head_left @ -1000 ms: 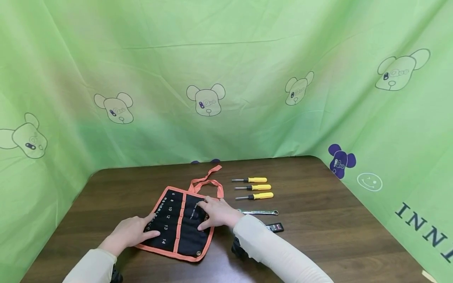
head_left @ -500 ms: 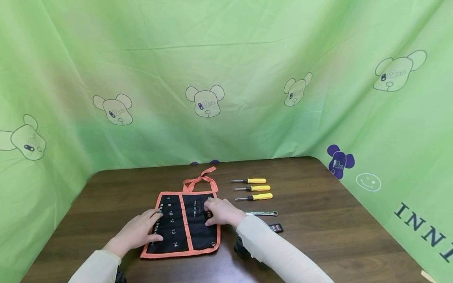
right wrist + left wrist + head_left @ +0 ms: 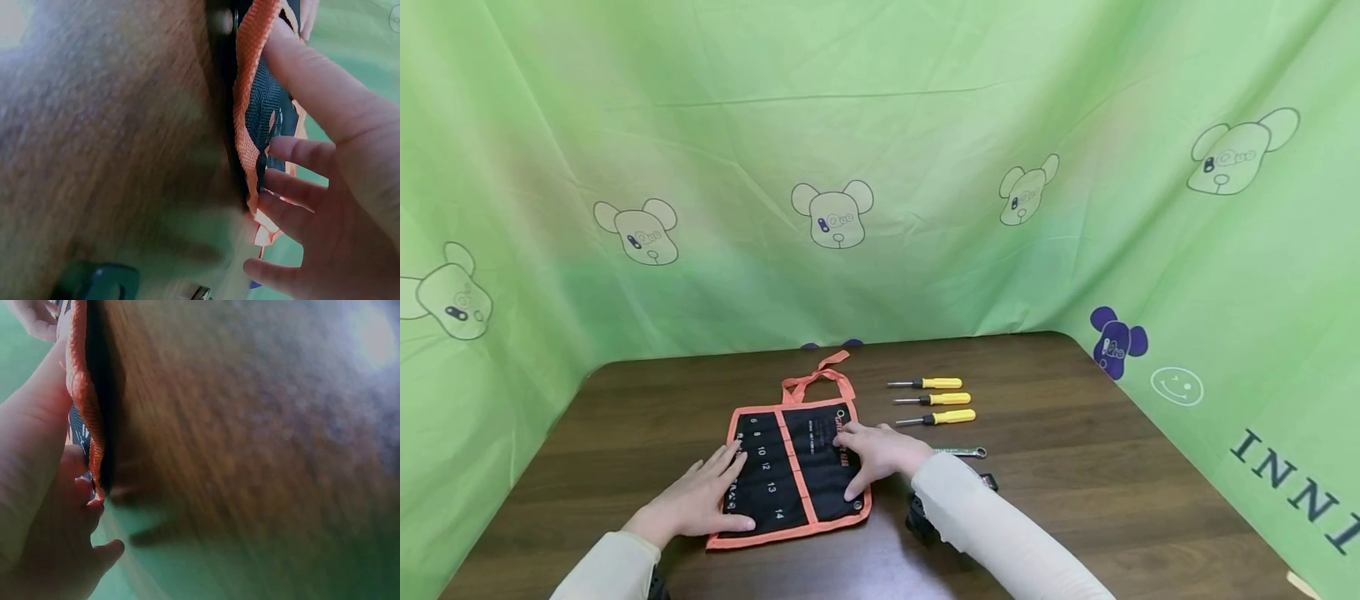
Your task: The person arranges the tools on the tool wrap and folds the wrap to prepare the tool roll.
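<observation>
A black fabric tool pouch with orange trim lies flat on the table, with size numbers printed down its left panel. Its orange tie straps trail from the far edge. My left hand rests on the pouch's left side, fingers spread. On the right panel, partly over the orange lettering, rests my right hand with fingers spread and slightly bent. In the left wrist view the orange trim runs beside the thumb. The right wrist view has the right thumb and fingers over the trim.
Three yellow-handled screwdrivers lie in a row right of the straps. A wrench and a small dark item with a label are partly hidden by the right arm. Green printed cloth hangs behind the table.
The pouch has turned from slanted to nearly square with the table edge. Both hands have shifted slightly right, the left spreading its fingers. The straps have moved left.
</observation>
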A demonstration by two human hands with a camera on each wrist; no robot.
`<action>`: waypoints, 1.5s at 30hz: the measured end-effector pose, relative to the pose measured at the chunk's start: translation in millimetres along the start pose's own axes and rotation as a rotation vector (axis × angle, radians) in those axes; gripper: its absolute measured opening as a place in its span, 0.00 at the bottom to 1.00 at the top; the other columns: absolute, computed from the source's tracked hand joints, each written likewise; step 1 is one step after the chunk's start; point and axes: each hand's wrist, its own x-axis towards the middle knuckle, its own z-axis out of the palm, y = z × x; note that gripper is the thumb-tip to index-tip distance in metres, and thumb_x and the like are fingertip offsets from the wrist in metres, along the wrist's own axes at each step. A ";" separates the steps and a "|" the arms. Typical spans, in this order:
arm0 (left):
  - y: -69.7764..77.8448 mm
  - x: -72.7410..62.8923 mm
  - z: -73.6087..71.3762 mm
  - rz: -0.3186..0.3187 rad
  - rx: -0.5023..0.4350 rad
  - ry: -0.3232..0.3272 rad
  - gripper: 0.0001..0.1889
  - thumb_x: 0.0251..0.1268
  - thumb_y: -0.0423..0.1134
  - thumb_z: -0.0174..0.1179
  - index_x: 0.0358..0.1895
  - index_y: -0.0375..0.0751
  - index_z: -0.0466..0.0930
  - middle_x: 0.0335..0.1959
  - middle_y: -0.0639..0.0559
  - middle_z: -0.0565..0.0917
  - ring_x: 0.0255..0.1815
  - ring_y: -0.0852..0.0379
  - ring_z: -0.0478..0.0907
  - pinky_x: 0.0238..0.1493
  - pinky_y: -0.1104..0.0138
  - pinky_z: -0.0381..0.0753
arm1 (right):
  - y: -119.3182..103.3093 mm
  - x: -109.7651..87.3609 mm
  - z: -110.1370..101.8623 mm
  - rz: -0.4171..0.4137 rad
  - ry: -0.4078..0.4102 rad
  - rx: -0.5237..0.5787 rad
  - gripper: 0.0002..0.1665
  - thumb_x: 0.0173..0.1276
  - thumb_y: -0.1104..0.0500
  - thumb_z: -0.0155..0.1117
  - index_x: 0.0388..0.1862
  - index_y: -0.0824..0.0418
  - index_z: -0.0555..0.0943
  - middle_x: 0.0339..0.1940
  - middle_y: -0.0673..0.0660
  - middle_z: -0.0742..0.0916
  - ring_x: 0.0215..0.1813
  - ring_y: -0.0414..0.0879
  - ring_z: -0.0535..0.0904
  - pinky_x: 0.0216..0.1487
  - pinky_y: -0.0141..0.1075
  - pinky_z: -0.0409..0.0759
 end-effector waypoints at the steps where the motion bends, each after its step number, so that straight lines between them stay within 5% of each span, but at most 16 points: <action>1: -0.1 -0.1 0.1 0.004 0.002 0.004 0.53 0.48 0.68 0.59 0.67 0.27 0.57 0.69 0.32 0.51 0.69 0.37 0.47 0.59 0.39 0.50 | 0.3 -0.5 -0.2 -0.007 0.000 -0.006 0.43 0.45 0.40 0.75 0.60 0.52 0.72 0.62 0.52 0.70 0.60 0.44 0.68 0.60 0.48 0.60; 12: -0.9 -0.5 0.1 0.016 0.010 0.014 0.53 0.48 0.68 0.59 0.67 0.26 0.57 0.69 0.31 0.53 0.69 0.38 0.48 0.60 0.40 0.50 | 2.2 -0.5 1.1 -0.022 0.006 0.006 0.42 0.46 0.43 0.74 0.60 0.52 0.72 0.62 0.51 0.71 0.60 0.43 0.67 0.61 0.47 0.58; 25: -2.6 -0.5 1.9 0.020 0.030 0.022 0.53 0.47 0.69 0.58 0.66 0.27 0.58 0.69 0.32 0.54 0.69 0.38 0.49 0.60 0.39 0.46 | 10.1 -9.8 -19.4 -0.057 0.105 0.194 0.41 0.53 0.44 0.70 0.63 0.58 0.70 0.65 0.59 0.70 0.67 0.53 0.60 0.62 0.53 0.58; 45: -2.5 0.5 2.8 0.010 0.032 0.022 0.54 0.47 0.70 0.57 0.67 0.28 0.57 0.69 0.33 0.54 0.69 0.39 0.49 0.61 0.40 0.46 | 35.7 -52.8 -48.4 -0.139 0.299 0.342 0.43 0.55 0.41 0.68 0.65 0.59 0.66 0.63 0.54 0.72 0.64 0.50 0.65 0.58 0.46 0.66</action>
